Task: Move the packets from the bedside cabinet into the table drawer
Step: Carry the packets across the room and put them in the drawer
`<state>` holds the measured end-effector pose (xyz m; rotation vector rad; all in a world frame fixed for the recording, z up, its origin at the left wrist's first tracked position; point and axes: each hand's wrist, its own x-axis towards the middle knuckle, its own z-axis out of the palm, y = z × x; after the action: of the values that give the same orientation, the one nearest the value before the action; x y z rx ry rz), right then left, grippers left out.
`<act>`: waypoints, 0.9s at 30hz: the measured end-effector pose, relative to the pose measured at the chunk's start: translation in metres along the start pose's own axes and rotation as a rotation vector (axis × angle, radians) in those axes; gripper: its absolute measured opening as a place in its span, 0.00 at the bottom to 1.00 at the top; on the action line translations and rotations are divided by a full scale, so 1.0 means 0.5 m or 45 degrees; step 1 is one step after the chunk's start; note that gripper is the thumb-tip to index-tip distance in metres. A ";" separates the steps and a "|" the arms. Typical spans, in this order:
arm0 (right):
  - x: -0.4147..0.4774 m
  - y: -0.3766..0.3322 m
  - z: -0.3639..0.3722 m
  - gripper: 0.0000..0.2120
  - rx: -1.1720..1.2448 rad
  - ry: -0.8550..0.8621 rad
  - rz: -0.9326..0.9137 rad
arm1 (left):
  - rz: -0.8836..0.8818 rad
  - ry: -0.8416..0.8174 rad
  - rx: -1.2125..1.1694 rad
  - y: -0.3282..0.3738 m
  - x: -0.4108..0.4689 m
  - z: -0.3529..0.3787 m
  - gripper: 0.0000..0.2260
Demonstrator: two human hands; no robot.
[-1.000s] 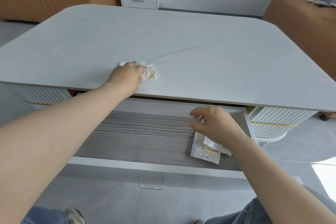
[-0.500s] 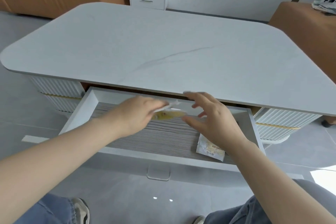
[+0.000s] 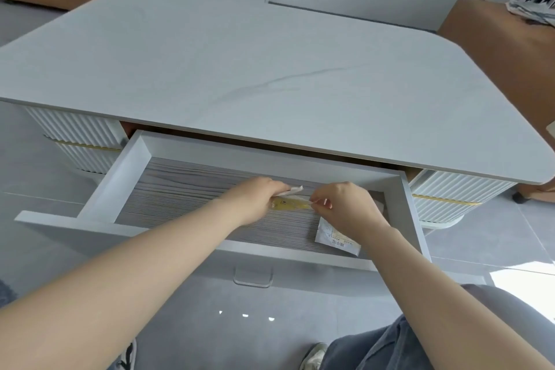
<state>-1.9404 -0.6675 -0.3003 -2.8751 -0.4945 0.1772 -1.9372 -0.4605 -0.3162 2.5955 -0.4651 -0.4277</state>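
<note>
Left of the left hand [image 3: 255, 201], open drawer [image 3: 180, 198] floor runs to the side wall. Past both hands the tabletop [image 3: 270, 54] overhangs. A yellow packet [image 3: 292, 204] bridges the hands; a white packet [image 3: 338, 239] lies under the right hand [image 3: 345, 207]

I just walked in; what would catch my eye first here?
Two bare hands meet over the open white drawer with its grey wood-grain floor: the left hand and right hand each hold an end of a yellow-printed clear packet. Beside the right wrist, a white printed packet lies on the drawer floor.
</note>
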 end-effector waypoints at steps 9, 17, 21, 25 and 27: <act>-0.001 0.029 0.033 0.13 0.075 -0.194 0.144 | -0.291 -0.128 -0.316 -0.044 0.009 0.043 0.28; -0.080 -0.020 0.029 0.08 0.368 0.168 0.335 | -0.271 0.170 -0.288 -0.039 -0.084 0.020 0.12; -0.084 -0.026 0.028 0.08 0.362 0.244 0.398 | -0.285 0.260 -0.221 -0.029 -0.096 0.019 0.09; -0.074 -0.023 0.034 0.09 0.323 0.153 0.441 | -0.286 0.338 -0.146 -0.022 -0.093 0.028 0.10; -0.072 -0.023 0.030 0.09 0.323 0.081 0.472 | -0.289 0.355 -0.066 -0.018 -0.094 0.025 0.09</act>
<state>-1.9802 -0.6661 -0.3090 -2.6829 0.0743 0.1905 -1.9816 -0.4396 -0.3212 2.6122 -0.0641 -0.1425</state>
